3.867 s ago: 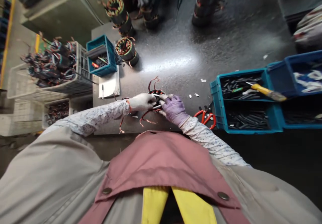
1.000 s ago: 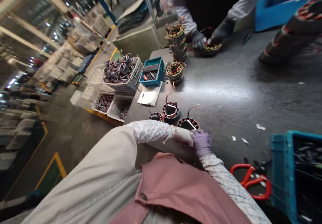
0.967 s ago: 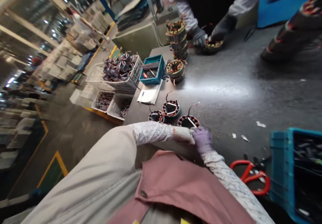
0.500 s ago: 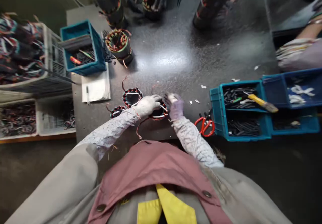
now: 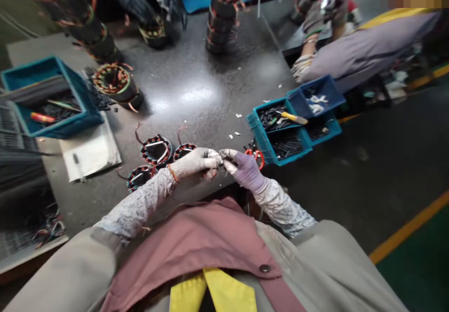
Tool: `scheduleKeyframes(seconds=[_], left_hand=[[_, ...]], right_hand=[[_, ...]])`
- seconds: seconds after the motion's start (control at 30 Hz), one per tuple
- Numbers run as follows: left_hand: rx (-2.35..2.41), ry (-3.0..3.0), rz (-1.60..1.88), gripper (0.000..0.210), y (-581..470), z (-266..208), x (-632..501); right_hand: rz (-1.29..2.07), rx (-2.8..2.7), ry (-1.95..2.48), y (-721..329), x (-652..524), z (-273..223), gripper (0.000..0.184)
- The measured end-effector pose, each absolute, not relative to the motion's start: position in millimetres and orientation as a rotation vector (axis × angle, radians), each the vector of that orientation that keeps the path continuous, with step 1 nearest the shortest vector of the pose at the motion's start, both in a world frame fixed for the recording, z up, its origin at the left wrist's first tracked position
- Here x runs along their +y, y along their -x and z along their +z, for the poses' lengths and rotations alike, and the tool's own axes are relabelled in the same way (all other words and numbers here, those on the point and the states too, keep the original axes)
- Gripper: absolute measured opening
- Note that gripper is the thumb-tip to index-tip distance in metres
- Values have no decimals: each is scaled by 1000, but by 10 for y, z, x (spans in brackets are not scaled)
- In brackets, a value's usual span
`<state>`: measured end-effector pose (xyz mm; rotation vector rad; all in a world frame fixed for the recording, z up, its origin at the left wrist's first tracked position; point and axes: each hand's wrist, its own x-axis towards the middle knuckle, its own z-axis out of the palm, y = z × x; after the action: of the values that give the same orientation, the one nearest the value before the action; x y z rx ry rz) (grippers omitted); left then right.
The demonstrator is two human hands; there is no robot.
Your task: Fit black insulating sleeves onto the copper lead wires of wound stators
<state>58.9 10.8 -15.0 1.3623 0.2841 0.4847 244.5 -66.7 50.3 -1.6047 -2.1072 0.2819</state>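
My left hand (image 5: 199, 161), in a white glove, and my right hand (image 5: 244, 170), in a purple and white glove, meet fingertip to fingertip above the table's near edge. Both are pinched closed. Whatever they hold is too small to make out. Just behind my left hand lies a wound stator ring (image 5: 184, 149), partly covered by it. Two more stator rings, one with a white strip across it (image 5: 156, 150) and one nearer my sleeve (image 5: 141, 177), sit to the left. Red-handled scissors (image 5: 259, 156) show beyond my right hand.
Teal bins (image 5: 286, 144) of black tubes stand right, a yellow-handled tool (image 5: 293, 118) across one. Another teal bin (image 5: 52, 111) and a paper pad (image 5: 91, 153) are left. Stacked stators (image 5: 221, 26) stand farther back. Co-workers' gloved hands (image 5: 314, 22) work at the far side.
My hands have left the right-hand stator ring and come together, fingertips pinched, to its right. The view has swung to the right, showing more of a co-worker and the floor.
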Motion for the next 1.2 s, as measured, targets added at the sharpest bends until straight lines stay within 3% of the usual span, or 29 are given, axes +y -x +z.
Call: scheduleKeyframes(seconds=[0.1,0.23,0.37,0.5,0.63,0.77,0.93,1.13,1.2], left_hand=[[238,-1371,354,37,-790,94,49],[274,-1525,248,44,-1131,467,40],[183,-1547,284,68,-1573,788,79],[173,-1321,523,89,-1914,839,133],[464,-1107,602,76,-2010,646,140],[718,-864,606,62,-1966,436,52],[863,-595,736,59,-1859,262,-48],[907,-359,816,45,-1840,176,-57],[897,-333,819,40,-1867,183,-58]], right_hand=[[437,-2404,1590,-2587,-790,840,40],[377,-2527,1553,-2887,-835,1074,29],[358,-2189,1463,-3297,-927,1252,44],[170,-1708,1690,-3954,-791,1883,52],[-394,-1722,2401,-4699,-122,2686,44],[-559,-1910,3006,-4996,641,2946,48],[-679,-2059,3076,-5046,971,2849,38],[-724,-2029,3124,-5165,948,2928,58],[-818,-2026,3066,-5175,928,2942,50]])
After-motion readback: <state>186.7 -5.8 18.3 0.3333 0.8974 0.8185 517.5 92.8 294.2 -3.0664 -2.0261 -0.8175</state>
